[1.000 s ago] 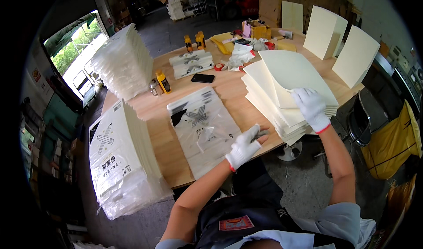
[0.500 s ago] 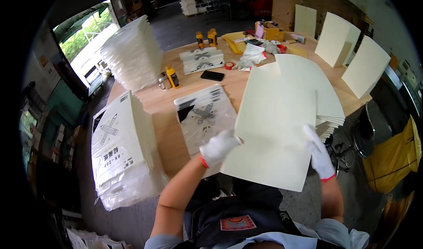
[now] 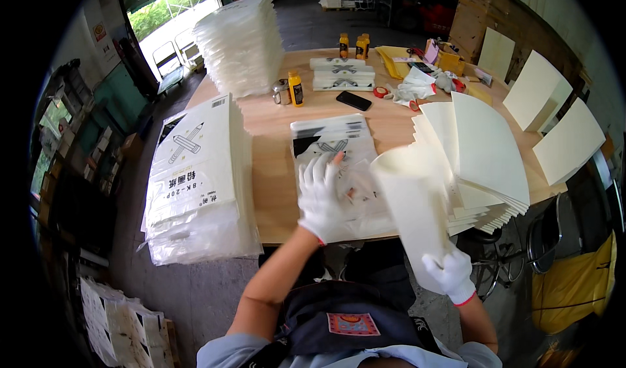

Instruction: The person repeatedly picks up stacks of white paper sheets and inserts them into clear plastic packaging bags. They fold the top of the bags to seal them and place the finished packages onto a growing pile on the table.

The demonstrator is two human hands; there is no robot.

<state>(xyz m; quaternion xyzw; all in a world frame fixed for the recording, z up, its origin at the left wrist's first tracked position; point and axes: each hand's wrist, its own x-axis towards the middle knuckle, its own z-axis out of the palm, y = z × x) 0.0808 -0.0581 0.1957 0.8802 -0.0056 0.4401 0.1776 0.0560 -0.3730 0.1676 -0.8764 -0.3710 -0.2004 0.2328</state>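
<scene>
My right hand point(image 3: 450, 271), in a white glove with red trim, grips the lower end of a cream paper sheet point(image 3: 412, 205). The sheet is rolled into a loose curve and blurred by motion; whether it is one sheet or several I cannot tell. My left hand point(image 3: 319, 195), gloved with bare fingertips showing, lies with fingers stretched over a flat pile of clear printed plastic bags point(image 3: 349, 125). The bags carry a crossed-pencil picture and lie flat in front of me. Just right of the rolled paper, fanned stacks of cream paper point(image 3: 489, 153) rest on the table.
Filled packs point(image 3: 189, 172) pile up at the left, with a tall plastic-wrapped stack point(image 3: 238, 45) behind. On the wooden table point(image 3: 274, 140) are a black phone point(image 3: 354, 101), a yellow bottle point(image 3: 295, 89), a tape roll point(image 3: 381, 92) and upright paper stacks point(image 3: 567, 140). A stool point(image 3: 544, 237) stands right.
The broad sheet held flat between both hands is now curled in my right hand. My left hand has let go and moved onto the plastic bags. The view has shifted.
</scene>
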